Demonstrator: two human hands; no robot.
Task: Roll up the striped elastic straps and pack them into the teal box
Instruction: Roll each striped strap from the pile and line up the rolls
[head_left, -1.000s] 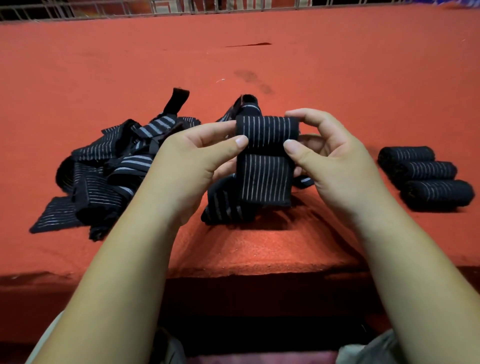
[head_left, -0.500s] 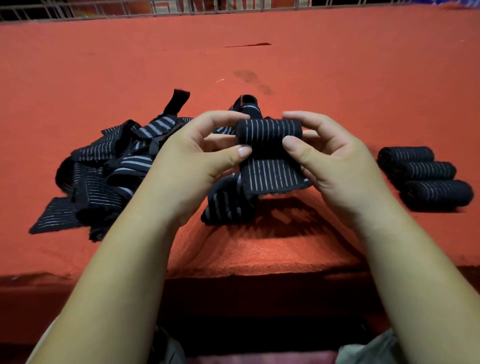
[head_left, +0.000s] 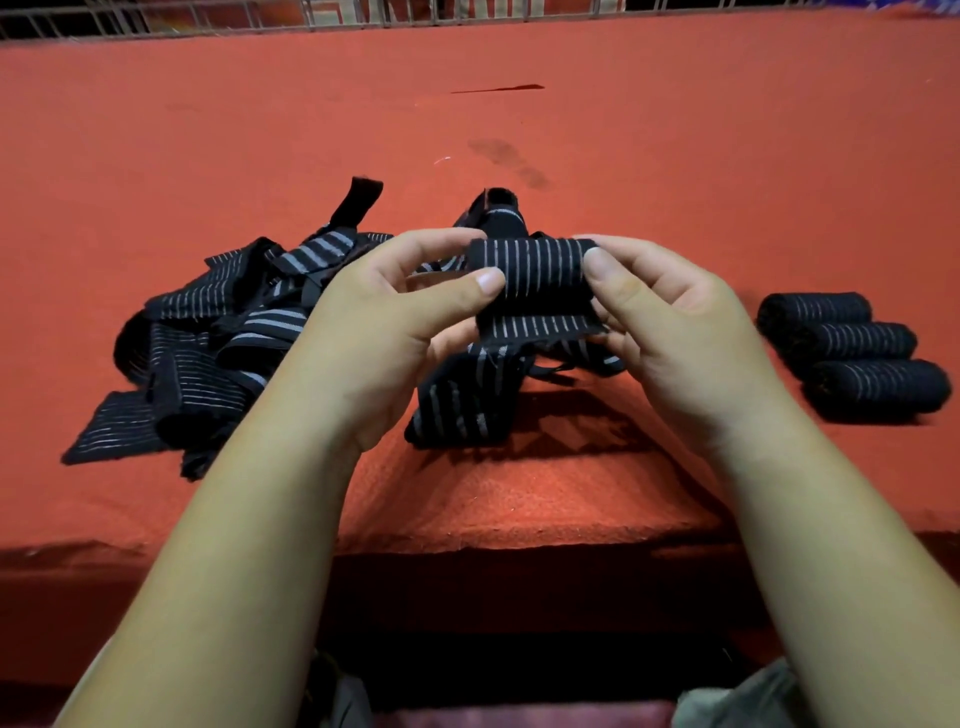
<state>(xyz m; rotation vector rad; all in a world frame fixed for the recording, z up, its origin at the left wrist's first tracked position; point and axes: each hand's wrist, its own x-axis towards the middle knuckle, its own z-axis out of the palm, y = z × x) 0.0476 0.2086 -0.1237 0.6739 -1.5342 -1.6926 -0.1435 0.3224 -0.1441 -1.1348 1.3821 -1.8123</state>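
I see the left hand (head_left: 384, 332) and the right hand (head_left: 670, 332) raised above the red cloth-covered table (head_left: 675, 171), both pinching one black elastic strap with thin white stripes (head_left: 535, 280). Each thumb presses the front of the roll at one end, with fingers curled behind. The strap is almost fully rolled; a short flat tail hangs below the roll. A loose pile of unrolled striped straps (head_left: 218, 338) lies at left on the table. Three finished rolls (head_left: 852, 353) lie side by side, touching, at right.
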